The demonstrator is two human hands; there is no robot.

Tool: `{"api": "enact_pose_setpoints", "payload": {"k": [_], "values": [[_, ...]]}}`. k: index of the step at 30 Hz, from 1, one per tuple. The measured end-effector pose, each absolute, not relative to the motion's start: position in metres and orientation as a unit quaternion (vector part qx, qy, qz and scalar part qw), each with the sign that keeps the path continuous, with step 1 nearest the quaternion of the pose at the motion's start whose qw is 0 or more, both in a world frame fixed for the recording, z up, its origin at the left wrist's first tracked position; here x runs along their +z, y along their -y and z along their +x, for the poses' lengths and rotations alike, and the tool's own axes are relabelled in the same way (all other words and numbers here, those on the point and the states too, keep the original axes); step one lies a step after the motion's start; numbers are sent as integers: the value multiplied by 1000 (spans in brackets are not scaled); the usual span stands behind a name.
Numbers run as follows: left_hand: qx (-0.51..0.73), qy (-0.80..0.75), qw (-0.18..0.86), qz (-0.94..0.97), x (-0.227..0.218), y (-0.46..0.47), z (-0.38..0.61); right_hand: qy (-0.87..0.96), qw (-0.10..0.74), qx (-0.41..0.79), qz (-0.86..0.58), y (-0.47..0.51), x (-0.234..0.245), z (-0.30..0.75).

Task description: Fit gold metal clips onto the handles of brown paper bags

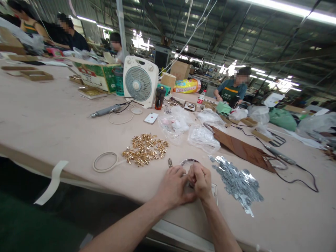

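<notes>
My left hand (173, 184) rests at the table's near edge, its fingers curled in against something hidden between the two hands. Closed like a fist, my right hand (201, 179) presses close to the left one, and what its fingers pinch cannot be made out. Just beyond them shows the dark curved rim of a round object (190, 160). A small metal fitting (170, 162) lies by my left fingertips. To the left is a pile of gold-coloured metal hardware (145, 149); on the right lies a heap of flat silver metal plates (237, 180).
Beyond the hands are clear plastic bags (203, 137), a phone (151, 118), a white fan (140, 81) and a corded pen-like tool (105, 111). A roll of tape (105, 162) lies left. Brown leather pieces (240, 148) lie right. A person (232, 89) works across the table.
</notes>
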State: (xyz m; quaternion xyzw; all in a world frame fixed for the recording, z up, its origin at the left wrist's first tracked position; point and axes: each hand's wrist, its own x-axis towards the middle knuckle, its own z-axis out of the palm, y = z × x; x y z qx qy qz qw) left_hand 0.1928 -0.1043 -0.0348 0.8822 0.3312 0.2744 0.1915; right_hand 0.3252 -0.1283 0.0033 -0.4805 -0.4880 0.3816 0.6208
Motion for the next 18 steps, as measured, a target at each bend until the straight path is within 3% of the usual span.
{"api": "enact_pose_setpoints", "payload": {"k": [7, 13, 18], "values": [[268, -332, 189, 884, -32, 106, 192, 490, 703, 299, -419, 139, 7, 321], [267, -335, 188, 884, -32, 107, 194, 466, 676, 342, -457, 141, -17, 321], [271, -322, 159, 893, -39, 103, 199, 351, 783, 329, -394, 166, -16, 335]]}}
